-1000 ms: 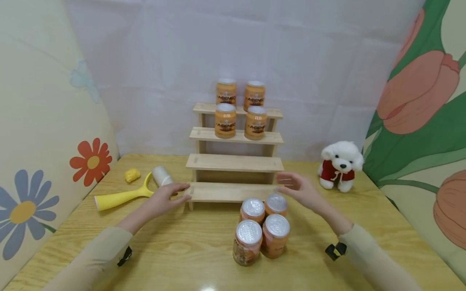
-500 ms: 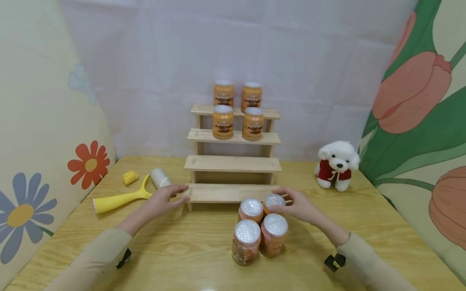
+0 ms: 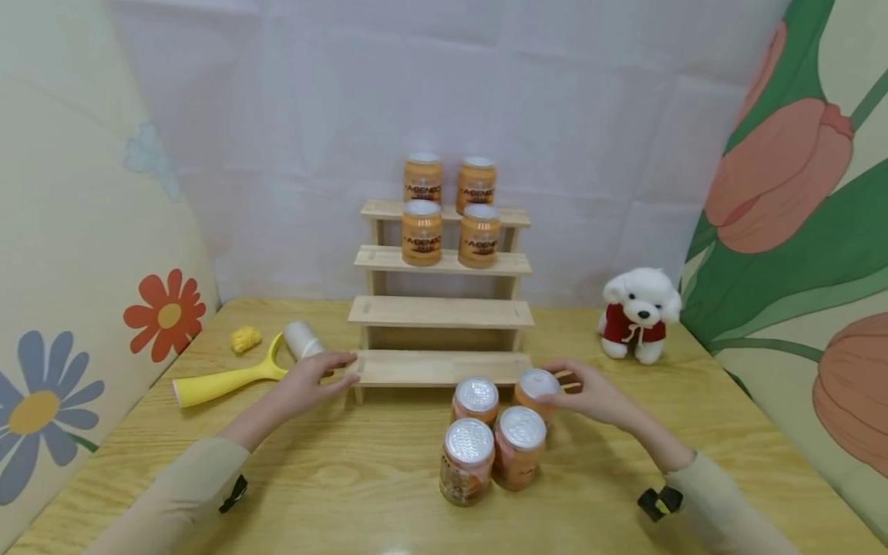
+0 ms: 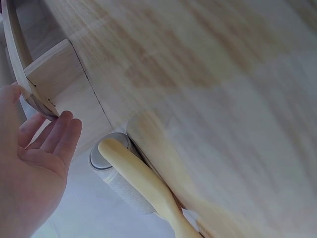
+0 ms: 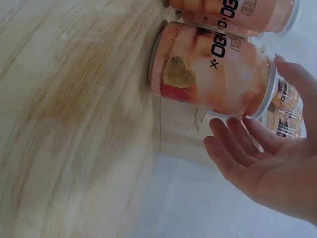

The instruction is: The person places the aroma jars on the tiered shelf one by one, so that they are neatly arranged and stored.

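Note:
My right hand (image 3: 590, 395) pinches a can (image 3: 536, 385) with an orange label and silver lid near its top, thumb on one side and fingers on the other. In the right wrist view that can (image 5: 213, 69) stands upright with its base at the table. Several more orange cans, such as the front one (image 3: 466, 462), stand close beside it. My left hand (image 3: 312, 379) holds the left end of the lowest board of a stepped wooden rack (image 3: 440, 311). The left wrist view shows the thumb above and fingertips under the board end (image 4: 42, 105).
Several orange cans (image 3: 422, 235) stand on the rack's two upper steps. Left of the rack lie a lint roller with a yellow handle (image 3: 222, 385) and a small yellow lump (image 3: 245, 339). A white toy dog (image 3: 641, 308) in red sits at the right.
The right hand has come down from beside the rack onto the back right can and taken hold of it. That can has shifted slightly right from the others. The left hand stays put.

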{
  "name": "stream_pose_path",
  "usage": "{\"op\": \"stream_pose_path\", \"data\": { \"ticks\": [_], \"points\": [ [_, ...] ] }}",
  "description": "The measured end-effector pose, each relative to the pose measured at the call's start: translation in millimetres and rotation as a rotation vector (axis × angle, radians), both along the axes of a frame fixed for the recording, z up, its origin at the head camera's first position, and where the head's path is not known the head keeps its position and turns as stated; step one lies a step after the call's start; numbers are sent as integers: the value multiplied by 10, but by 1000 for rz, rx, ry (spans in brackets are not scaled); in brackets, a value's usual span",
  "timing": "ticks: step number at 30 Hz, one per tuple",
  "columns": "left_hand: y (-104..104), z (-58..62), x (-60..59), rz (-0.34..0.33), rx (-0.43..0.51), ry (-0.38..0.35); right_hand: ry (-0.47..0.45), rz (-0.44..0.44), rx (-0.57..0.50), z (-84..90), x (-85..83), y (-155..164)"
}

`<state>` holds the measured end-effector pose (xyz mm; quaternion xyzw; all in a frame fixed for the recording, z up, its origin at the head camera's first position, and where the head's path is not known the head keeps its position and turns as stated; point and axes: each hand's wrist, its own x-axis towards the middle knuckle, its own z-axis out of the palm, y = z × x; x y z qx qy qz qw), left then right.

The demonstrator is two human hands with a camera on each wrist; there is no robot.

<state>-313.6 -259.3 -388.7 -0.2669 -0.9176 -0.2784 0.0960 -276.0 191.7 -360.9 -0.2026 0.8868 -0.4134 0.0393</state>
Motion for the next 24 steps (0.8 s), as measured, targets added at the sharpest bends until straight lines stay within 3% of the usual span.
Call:
{"op": "stream_pose_path", "data": {
  "ticks": [12,19,24],
  "points": [
    [-25,-15,-12,5,-2,12,43,21,44,4,20,-9],
    [-20,-24,-7,6,-1,7,133,-128,72,-98,44,-214],
    [-7,-12,-2,6,-1,4,97,-168,53,-110,73,-233]
  ]
}}
